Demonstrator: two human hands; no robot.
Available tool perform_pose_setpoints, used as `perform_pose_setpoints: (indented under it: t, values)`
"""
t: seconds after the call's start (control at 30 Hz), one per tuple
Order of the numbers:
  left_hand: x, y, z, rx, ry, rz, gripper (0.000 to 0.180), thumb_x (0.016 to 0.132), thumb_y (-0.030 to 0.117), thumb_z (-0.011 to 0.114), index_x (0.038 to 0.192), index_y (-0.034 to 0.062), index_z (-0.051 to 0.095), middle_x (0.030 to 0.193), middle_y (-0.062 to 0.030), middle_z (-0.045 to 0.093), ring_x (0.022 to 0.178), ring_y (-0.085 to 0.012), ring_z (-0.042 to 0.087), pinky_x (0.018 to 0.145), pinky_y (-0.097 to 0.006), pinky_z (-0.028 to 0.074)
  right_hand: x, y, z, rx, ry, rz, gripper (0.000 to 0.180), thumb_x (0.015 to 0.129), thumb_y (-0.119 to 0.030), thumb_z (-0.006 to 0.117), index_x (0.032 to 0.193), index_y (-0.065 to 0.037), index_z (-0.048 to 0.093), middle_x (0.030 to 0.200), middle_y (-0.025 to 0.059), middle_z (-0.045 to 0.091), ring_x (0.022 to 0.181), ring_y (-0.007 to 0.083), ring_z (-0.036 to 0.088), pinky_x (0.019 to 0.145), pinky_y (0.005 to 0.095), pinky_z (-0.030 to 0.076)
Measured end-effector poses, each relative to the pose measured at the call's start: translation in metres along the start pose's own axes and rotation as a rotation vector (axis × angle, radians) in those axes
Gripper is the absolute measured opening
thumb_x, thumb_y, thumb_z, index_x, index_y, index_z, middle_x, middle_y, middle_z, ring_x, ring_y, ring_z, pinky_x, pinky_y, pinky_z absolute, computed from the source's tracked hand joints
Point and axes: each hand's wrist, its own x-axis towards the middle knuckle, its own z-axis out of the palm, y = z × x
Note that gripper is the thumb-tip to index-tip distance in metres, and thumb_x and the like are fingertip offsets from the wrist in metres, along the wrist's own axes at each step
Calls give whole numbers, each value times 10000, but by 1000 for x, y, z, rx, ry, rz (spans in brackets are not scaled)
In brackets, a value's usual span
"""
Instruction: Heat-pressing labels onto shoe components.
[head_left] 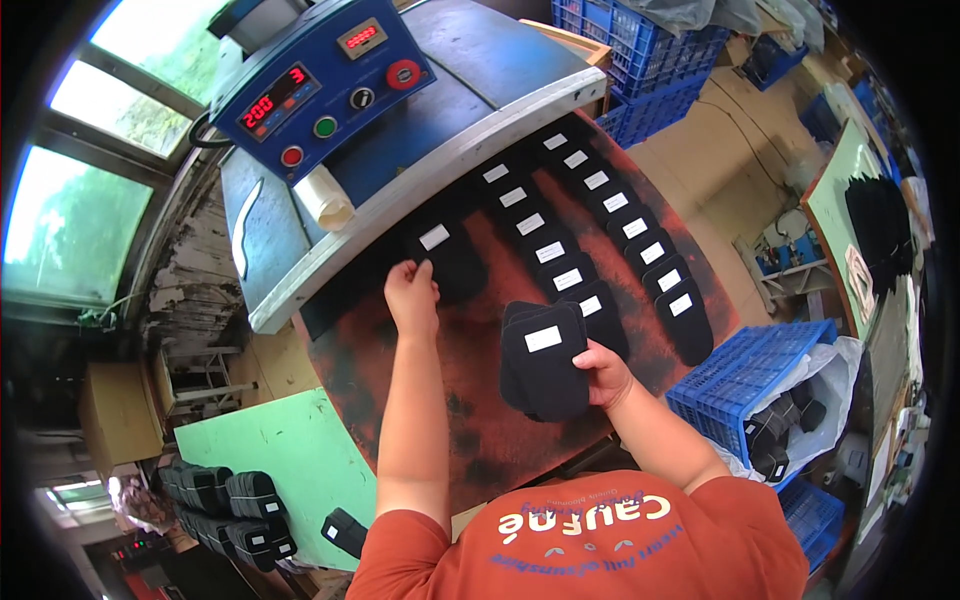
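In my right hand (606,374) is a stack of flat, rounded black fabric pieces (545,375), gripped at its right edge, with a white label on the top one. Farther forward, my left hand (412,300) has its thumb and fingertips drawn together at a black fabric piece (455,265) just below its white label (434,237). That piece's outline blends into the dark surface. To its right, two overlapping rows of similar labelled black pieces (598,315) (684,325) run away from me on the reddish-black worktable (450,420).
A blue machine with a control panel (320,95) and a pale-edged platform (430,190) stands beyond the worktable. Blue crates (645,55) are stacked at the far right; another blue crate (750,370) with black pieces stands nearer. Bundled black pieces (235,510) lie on a green table (290,450) at left.
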Motion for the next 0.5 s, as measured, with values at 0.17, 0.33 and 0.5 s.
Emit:
perform_pose_setpoints:
  t: [0.17,0.33,0.5]
  values:
    - [53,0,19,98,41,-22,205,802,51,625,941,-51,515,708,-56,534,482,-89,484,385,-214,364,-9,8,-8,15,62,14,560,739,-73,592,1260,10,404,1198,165,523,1080,279,553,913,401,468]
    - [51,-7,9,619,101,399,290,796,98,643,990,-89,537,763,-125,583,577,-170,552,500,-297,446,-15,8,-1,-51,94,-38,496,796,-48,588,1261,-10,417,1198,138,527,1093,255,542,925,389,457]
    - [-75,24,26,372,-552,-45,158,785,96,664,891,-9,614,751,-3,604,633,-53,536,548,-197,434,-35,-3,0,-131,243,-243,484,852,-41,565,1299,-52,377,1230,118,495,1122,246,512,933,405,446]
